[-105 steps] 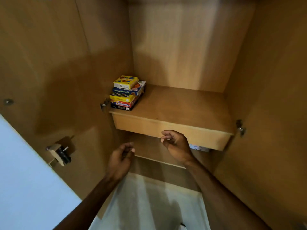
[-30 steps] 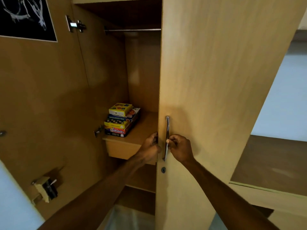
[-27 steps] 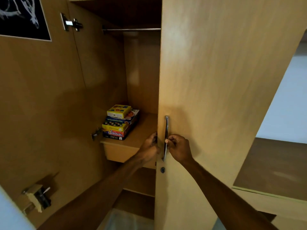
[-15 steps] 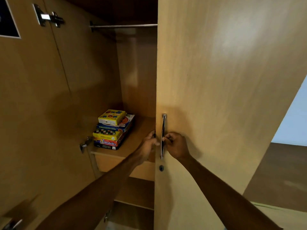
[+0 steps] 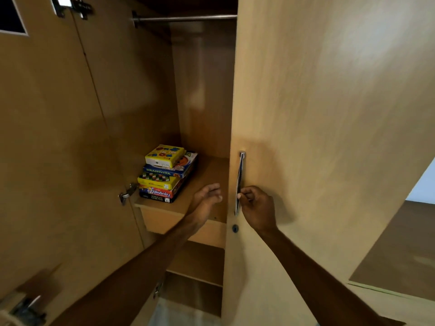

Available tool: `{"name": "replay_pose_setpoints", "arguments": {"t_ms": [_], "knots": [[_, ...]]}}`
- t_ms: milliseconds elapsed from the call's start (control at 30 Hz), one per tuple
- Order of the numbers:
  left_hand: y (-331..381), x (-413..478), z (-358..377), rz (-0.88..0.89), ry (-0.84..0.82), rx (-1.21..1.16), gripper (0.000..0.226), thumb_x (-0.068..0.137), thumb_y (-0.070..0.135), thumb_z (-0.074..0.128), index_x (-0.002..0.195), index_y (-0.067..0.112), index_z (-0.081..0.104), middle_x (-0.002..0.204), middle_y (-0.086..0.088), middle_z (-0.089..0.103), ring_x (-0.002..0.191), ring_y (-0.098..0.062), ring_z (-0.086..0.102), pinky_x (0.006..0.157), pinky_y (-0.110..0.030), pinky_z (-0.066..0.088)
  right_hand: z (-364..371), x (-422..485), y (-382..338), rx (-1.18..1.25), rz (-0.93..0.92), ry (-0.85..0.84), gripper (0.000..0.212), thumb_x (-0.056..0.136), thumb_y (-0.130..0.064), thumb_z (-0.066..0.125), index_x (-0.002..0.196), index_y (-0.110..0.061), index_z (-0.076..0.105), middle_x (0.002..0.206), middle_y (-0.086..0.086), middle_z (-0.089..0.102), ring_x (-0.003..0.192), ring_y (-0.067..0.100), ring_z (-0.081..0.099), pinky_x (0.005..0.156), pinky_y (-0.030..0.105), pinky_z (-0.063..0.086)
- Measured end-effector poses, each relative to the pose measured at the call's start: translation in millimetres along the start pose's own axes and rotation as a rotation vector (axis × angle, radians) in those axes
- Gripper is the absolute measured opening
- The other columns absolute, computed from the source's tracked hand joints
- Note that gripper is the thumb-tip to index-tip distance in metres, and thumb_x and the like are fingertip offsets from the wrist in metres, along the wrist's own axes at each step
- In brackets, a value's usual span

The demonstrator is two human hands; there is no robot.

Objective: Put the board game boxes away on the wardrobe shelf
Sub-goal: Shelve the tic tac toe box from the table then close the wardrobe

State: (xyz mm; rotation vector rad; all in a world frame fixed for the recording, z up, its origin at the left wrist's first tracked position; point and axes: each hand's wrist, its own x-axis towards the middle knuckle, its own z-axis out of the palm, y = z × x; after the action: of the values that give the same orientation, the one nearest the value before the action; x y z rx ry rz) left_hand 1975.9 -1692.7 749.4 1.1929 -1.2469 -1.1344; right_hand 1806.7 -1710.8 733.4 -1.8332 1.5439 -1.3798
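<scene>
left hand (image 5: 207, 196) let go, fingers loose n empty, right hand (image 5: 257, 208) still pinching door handle (image 5: 240, 182), board game boxes (image 5: 164, 175) shelved, prob done.

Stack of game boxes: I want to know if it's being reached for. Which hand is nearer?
Left. The left hand is open just right of the stack of game boxes, not touching it. The right hand is farther right, holding the door handle.

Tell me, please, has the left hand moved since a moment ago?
Yes: the left hand has drawn leftward, away from the handle, toward the boxes.
</scene>
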Motion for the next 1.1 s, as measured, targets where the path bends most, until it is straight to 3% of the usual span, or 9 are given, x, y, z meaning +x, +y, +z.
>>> {"name": "replay_pose_setpoints", "arguments": {"t_ms": [167, 300, 500, 600, 700, 767, 833, 967, 1100], "knots": [[-40.9, -54.6, -52.0, 0.001, 0.227, -0.059, 0.032, 0.088, -0.012, 0.055, 0.118, -0.001, 0.058, 0.102, -0.008, 0.066, 0.097, -0.019, 0.061, 0.075, -0.012, 0.051, 26.3, -42.0, -16.4, 0.042, 0.024, -0.139, 0.017, 0.087, -0.025, 0.068, 0.104, -0.022, 0.068, 0.090, -0.010, 0.069, 0.083, 0.006, 0.065, 0.075, 0.023, 0.052], [-56.1, -123.2, -109.2, 0.003, 0.406, -0.016, 0.030, 0.088, -0.009, 0.058, 0.112, 0.008, 0.061, 0.104, -0.005, 0.068, 0.095, -0.013, 0.063, 0.080, -0.013, 0.050, 84.0, -80.6, -46.9, 0.066, -0.005, -0.374, 0.014, 0.085, -0.025, 0.068, 0.100, -0.025, 0.067, 0.083, -0.013, 0.066, 0.078, 0.004, 0.062, 0.074, 0.026, 0.051], [-52.6, -229.4, -200.6, 0.015, 0.777, 0.159, 0.025, 0.091, 0.001, 0.062, 0.113, 0.012, 0.065, 0.107, -0.008, 0.071, 0.099, -0.016, 0.067, 0.089, -0.029, 0.053, 178.0, -145.1, -139.1, 0.216, -0.114, -0.711, 0.016, 0.088, -0.024, 0.066, 0.103, -0.020, 0.066, 0.083, -0.012, 0.065, 0.077, 0.004, 0.061, 0.074, 0.022, 0.052], [-31.4, -277.1, -240.5, 0.035, 1.008, 0.249, 0.021, 0.092, 0.006, 0.060, 0.112, 0.012, 0.065, 0.102, -0.005, 0.072, 0.085, -0.007, 0.068, 0.078, -0.022, 0.055, 214.5, -170.0, -190.3, 0.291, -0.216, -0.782, 0.018, 0.085, -0.029, 0.067, 0.102, -0.024, 0.067, 0.082, -0.014, 0.065, 0.078, 0.004, 0.063, 0.075, 0.029, 0.056], [-6.0, -302.6, -271.3, 0.077, 1.197, 0.367, 0.026, 0.094, 0.011, 0.059, 0.119, 0.013, 0.062, 0.112, 0.004, 0.067, 0.100, -0.011, 0.064, 0.079, -0.016, 0.048, 232.1, -183.9, -235.3, 0.355, -0.257, -0.826, 0.020, 0.087, -0.030, 0.066, 0.106, -0.025, 0.066, 0.090, -0.012, 0.067, 0.083, 0.005, 0.063, 0.075, 0.026, 0.057], [7.5, -304.2, -288.2, 0.081, 1.202, 0.405, 0.033, 0.095, 0.019, 0.059, 0.128, 0.016, 0.054, 0.119, 0.008, 0.059, 0.104, -0.013, 0.059, 0.081, -0.016, 0.045, 236.4, -186.9, -256.3, 0.373, -0.268, -0.834, 0.021, 0.089, -0.030, 0.066, 0.109, -0.025, 0.064, 0.097, -0.011, 0.067, 0.088, 0.007, 0.063, 0.077, 0.025, 0.057], [20.1, -292.1, -302.1, 0.042, 1.140, 0.408, 0.039, 0.097, 0.026, 0.056, 0.135, 0.019, 0.048, 0.125, 0.009, 0.054, 0.111, -0.014, 0.055, 0.091, -0.027, 0.047, 236.8, -184.4, -268.5, 0.377, -0.266, -0.834, 0.022, 0.089, -0.030, 0.065, 0.111, -0.026, 0.064, 0.101, -0.011, 0.067, 0.091, 0.008, 0.063, 0.079, 0.025, 0.057], [30.0, -269.6, -302.6, 0.003, 0.975, 0.331, 0.039, 0.100, 0.019, 0.048, 0.139, 0.017, 0.044, 0.137, -0.001, 0.055, 0.122, -0.025, 0.055, 0.100, -0.039, 0.047, 218.7, -181.7, -262.0, 0.356, -0.246, -0.783, 0.023, 0.090, -0.030, 0.064, 0.113, -0.025, 0.063, 0.103, -0.010, 0.067, 0.094, 0.008, 0.063, 0.080, 0.024, 0.057], [19.6, -275.4, -301.1, 0.008, 1.020, 0.306, 0.036, 0.099, 0.011, 0.048, 0.135, 0.016, 0.049, 0.133, -0.003, 0.058, 0.120, -0.027, 0.057, 0.099, -0.041, 0.048, 213.5, -182.8, -241.2, 0.324, -0.248, -0.770, 0.022, 0.090, -0.029, 0.064, 0.111, -0.024, 0.065, 0.101, -0.010, 0.068, 0.093, 0.007, 0.063, 0.075, 0.021, 0.055]]}}
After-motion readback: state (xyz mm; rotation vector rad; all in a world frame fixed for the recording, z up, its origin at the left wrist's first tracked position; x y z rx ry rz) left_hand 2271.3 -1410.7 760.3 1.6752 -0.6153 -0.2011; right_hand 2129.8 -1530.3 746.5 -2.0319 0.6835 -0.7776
